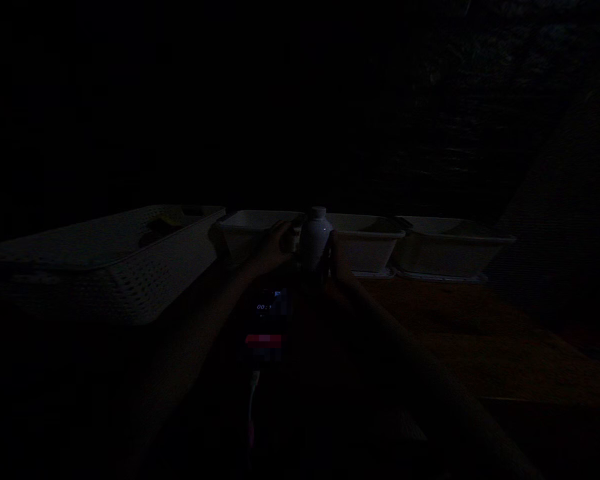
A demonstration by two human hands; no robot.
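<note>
The picture is very dark. A pale bottle (315, 240) with a light cap stands upright in the middle, its lower part lost in shadow. Against its right side, my right hand (336, 253) has its fingers closed around it. On the other side, my left hand (279, 239) is curled close to the bottle. A small pale thing (296, 237) shows between that hand and the bottle; its kind cannot be made out. Below the hands lies a phone (265, 320) with a lit screen showing digits and a red band, and a white cable (253, 393) runs from it.
At the left stands a large white perforated basket (165, 273) with something dark and yellowish inside. Behind my hands are several pale plastic tubs: a left tub (240, 230), a middle tub (367, 250) and a right tub (445, 253). A brownish tabletop (480, 333) extends at the right.
</note>
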